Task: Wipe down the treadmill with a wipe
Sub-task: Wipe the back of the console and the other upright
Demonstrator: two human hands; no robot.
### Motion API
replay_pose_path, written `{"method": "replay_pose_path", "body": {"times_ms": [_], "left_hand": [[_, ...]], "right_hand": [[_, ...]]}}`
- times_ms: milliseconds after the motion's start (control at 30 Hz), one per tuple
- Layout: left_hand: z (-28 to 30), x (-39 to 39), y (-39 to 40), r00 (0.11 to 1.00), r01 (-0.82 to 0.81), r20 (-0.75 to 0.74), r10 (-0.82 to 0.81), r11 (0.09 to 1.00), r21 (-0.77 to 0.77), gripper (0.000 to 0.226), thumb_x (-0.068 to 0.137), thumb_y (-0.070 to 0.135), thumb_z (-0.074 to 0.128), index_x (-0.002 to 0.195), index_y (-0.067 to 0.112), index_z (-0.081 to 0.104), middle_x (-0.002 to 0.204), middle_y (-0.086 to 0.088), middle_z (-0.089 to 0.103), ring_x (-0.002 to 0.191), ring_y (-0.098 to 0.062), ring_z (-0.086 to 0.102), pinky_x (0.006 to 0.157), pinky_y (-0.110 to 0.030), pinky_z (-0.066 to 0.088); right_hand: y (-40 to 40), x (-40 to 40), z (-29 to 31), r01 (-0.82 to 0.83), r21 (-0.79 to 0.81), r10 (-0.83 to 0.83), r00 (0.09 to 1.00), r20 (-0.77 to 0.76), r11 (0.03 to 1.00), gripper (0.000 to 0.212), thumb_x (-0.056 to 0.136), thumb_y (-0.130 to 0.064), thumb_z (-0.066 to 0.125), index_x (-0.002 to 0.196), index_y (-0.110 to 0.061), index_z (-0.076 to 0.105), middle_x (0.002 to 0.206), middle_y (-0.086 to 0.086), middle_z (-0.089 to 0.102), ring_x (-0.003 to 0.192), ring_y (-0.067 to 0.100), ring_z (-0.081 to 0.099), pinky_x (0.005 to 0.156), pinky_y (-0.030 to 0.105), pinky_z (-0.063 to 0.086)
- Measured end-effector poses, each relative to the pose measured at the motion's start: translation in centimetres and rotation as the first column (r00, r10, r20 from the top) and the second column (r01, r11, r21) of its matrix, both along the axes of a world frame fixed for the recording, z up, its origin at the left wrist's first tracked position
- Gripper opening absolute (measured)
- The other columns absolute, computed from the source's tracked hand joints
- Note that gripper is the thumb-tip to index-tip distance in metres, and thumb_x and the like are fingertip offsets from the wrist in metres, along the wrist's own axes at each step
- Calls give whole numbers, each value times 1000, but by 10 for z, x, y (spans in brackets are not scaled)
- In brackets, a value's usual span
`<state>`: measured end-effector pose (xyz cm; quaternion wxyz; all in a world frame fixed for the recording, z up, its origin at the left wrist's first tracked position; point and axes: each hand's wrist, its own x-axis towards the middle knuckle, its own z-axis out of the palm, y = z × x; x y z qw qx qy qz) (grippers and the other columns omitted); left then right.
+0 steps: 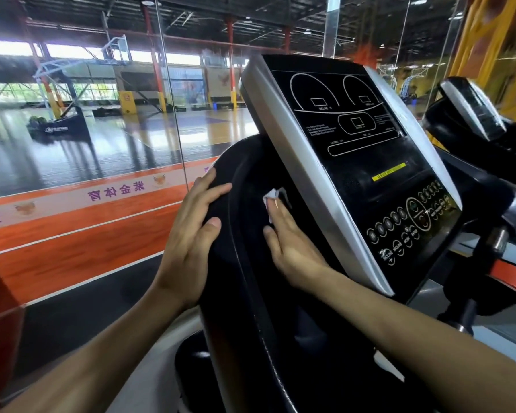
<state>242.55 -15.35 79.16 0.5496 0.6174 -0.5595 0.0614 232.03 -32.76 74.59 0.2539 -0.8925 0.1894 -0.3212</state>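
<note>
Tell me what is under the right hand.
A white wipe lies under the right hand, pressed by its fingers onto the treadmill's black housing beside the console. Only its crumpled edge shows past the fingertips; the rest is covered.

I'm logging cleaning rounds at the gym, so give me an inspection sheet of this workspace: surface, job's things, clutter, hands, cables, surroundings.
Surface: black curved plastic housing beside the treadmill's tilted black console panel with silver edges; display dark.
Job's things: small white crumpled wipe under the right fingertips, against the inner housing.
Clutter: nothing seen.
Hands: left hand rests flat on the housing's outer rim, fingers straight; right hand presses the wipe with extended fingers.
Cables: nothing seen.
Surroundings: glass wall ahead, glossy indoor basketball court beyond; second treadmill console at right.
</note>
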Motion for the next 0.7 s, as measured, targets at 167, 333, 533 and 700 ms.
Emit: {"method": "replay_pose_path", "body": {"times_ms": [167, 333, 533, 700], "left_hand": [[-1, 1, 0, 1000, -3, 8, 4, 1000, -10, 52, 95, 23, 38, 145, 22, 52, 164, 14, 31, 154, -3, 19, 126, -31, 16], [-1, 0, 0, 1000, -5, -5, 5, 1000, -15, 52, 96, 18, 37, 146, 24, 52, 165, 14, 30, 154, -2, 19, 125, -34, 15], [-2, 0, 0, 1000, -12, 1, 12, 1000, -11, 52, 96, 14, 36, 145, 22, 52, 164, 14, 31, 153, -3, 20, 127, -42, 16], [-2, 0, 1, 1000, -21, 18, 21, 1000, -15, 52, 96, 15, 36, 145, 25, 52, 165, 12, 31, 153, -2, 20, 127, -40, 16]], "right_hand": [[28, 4, -10, -255, -30, 257, 963, 80, 966, 61, 106, -23, 38, 160, -13, 11, 169, -1, 0, 154, 1, -6, 127, 29, 3], [1, -12, -16, -192, 24, 192, 981, -8, 981, 60, 109, -23, 37, 162, -21, 9, 167, -16, -3, 152, -2, -8, 128, 36, 2], [45, -31, -12, -428, 333, 448, 894, 21, 840, 50, 111, -17, 31, 155, -31, 11, 165, -17, 2, 146, -15, -3, 120, 9, 2], [11, -27, -17, -164, 183, 175, 984, -42, 969, 58, 109, -33, 30, 161, -23, 7, 168, -9, -4, 151, -1, -9, 127, 30, -2]]}}
